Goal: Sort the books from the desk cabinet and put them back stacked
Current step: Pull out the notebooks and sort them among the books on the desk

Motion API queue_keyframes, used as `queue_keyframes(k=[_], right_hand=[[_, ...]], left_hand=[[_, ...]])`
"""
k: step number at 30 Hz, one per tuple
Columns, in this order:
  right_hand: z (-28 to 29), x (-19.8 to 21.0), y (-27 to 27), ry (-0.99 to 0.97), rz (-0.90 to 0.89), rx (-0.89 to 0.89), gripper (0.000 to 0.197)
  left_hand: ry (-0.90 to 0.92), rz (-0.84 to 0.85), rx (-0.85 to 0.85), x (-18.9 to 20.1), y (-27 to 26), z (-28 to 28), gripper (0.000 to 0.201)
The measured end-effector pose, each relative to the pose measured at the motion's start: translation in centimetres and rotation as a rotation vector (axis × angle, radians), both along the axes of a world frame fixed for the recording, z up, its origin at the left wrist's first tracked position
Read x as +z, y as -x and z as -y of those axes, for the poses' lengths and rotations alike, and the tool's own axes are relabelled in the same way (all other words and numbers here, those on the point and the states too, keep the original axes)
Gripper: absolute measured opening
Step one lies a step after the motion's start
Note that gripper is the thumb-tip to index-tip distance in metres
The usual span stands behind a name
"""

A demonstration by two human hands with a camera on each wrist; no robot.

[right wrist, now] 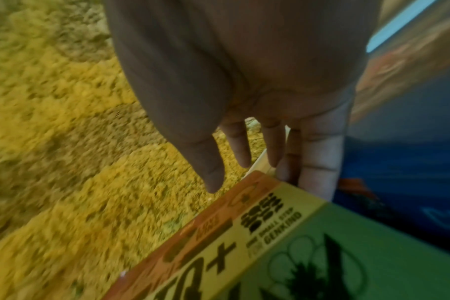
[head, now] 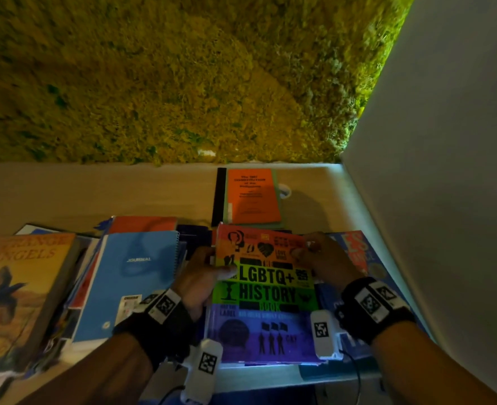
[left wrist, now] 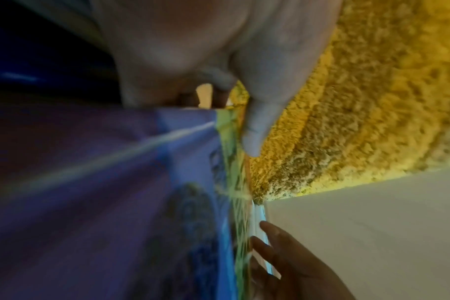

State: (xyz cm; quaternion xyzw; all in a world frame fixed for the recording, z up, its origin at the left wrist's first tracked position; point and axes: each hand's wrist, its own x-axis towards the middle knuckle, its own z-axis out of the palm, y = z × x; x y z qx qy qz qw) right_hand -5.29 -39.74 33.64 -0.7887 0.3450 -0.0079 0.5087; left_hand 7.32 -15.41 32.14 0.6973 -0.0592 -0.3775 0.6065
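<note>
We see a pale tabletop (head: 95, 194) set against a wall of yellow-green moss (head: 183, 77), with a plain white wall (head: 446, 141) closing its right edge.

Near the back edge, toward the right corner, an orange booklet (head: 251, 195) lies flat on top of a black-spined notebook (head: 218, 197). Along the front edge the books spread in loose piles: at the left a yellow paperback with a bird on its cover (head: 16, 293), beside it a light blue spiral journal (head: 130, 282) lying over red and white covers, and at the front right corner a blue book with red lettering (head: 358, 247), partly covered.

Between the journal and that blue book sits the rainbow history book (head: 266, 293), cover up, resting on the pile near the front edge. We find the left hand (head: 200, 276) gripping its left edge, thumb laid on the cover and fingers tucked beneath. The right hand (head: 326, 258) grasps the right edge near the far corner, thumb on top, fingers (right wrist: 319, 162) reaching down past the side. Both wrists wear black straps with white marker tags.
</note>
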Motion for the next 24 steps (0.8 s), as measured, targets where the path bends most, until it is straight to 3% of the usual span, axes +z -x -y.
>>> queue_keyframes(k=[2,4,6,8,11,13,17,20,22,24], right_hand=[[-0.6,0.7,0.4,-0.142,0.051,-0.068,0.011],[-1.1,1.3,0.6,-0.218,0.092,-0.093,0.012],[-1.6,1.5,0.4,-0.29,0.104,-0.137,0.014],[-2.1,1.0,0.1,-0.351,0.105,-0.198,0.025],[-3.6,0.6,0.0,-0.324,0.069,-0.174,0.009],[-4.7,0.5,0.3,-0.308,0.056,-0.117,0.012],[-6.6,-0.4,0.4,-0.629,0.038,-0.127,0.037],[-8.0,0.2,-1.7,-0.792,0.197,-0.238,0.027],[-8.7,0.7,-4.0,-0.853,0.301,-0.271,0.018],[-9.7,1.3,-7.0,-0.879,0.359,-0.28,0.022]], left_hand=[[0.037,0.024,-0.087,-0.6,-0.1,0.0,0.048],[0.019,0.076,-0.114,-1.1,-0.4,-0.1,0.054],[0.006,0.111,-0.06,-1.3,-0.8,-0.2,0.042],[0.06,0.03,-0.043,-0.9,-1.1,-0.3,0.028],[0.128,-0.082,0.023,0.2,-2.4,-0.3,0.022],[0.156,-0.073,0.065,0.3,-3.8,-0.4,0.021],[0.273,-0.16,0.166,1.4,-5.6,-1.1,0.028],[0.291,-0.163,0.187,3.0,-7.3,-1.9,0.035],[0.226,-0.103,0.166,4.3,-9.2,-3.0,0.025],[0.161,-0.042,0.174,6.1,-11.6,-4.9,0.017]])
